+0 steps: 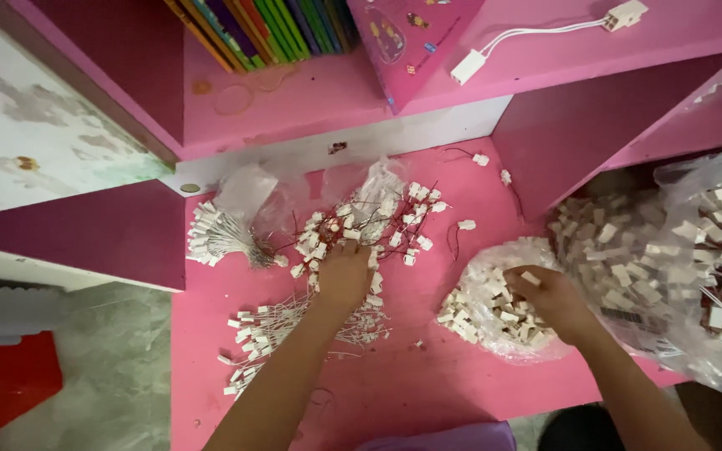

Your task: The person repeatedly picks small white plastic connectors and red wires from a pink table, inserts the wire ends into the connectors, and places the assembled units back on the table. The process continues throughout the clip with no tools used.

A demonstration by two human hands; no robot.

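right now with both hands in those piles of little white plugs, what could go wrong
The left hand presses into a wired connector pile; thin wires could snag and tangle. The right hand digs in the open bag of connectors, whose loose plastic could spill pieces. The bundle near the desk edge might slide off.

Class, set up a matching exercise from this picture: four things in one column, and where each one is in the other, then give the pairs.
Things:
1. left hand
2. right hand
3. row of books
4. tied bundle of wired connectors

Places:
A. on the upper shelf
B. in the small bag of white connectors
C. far left of the pink desk
D. on the loose wired pile

Pairs: 1-D, 2-B, 3-A, 4-C
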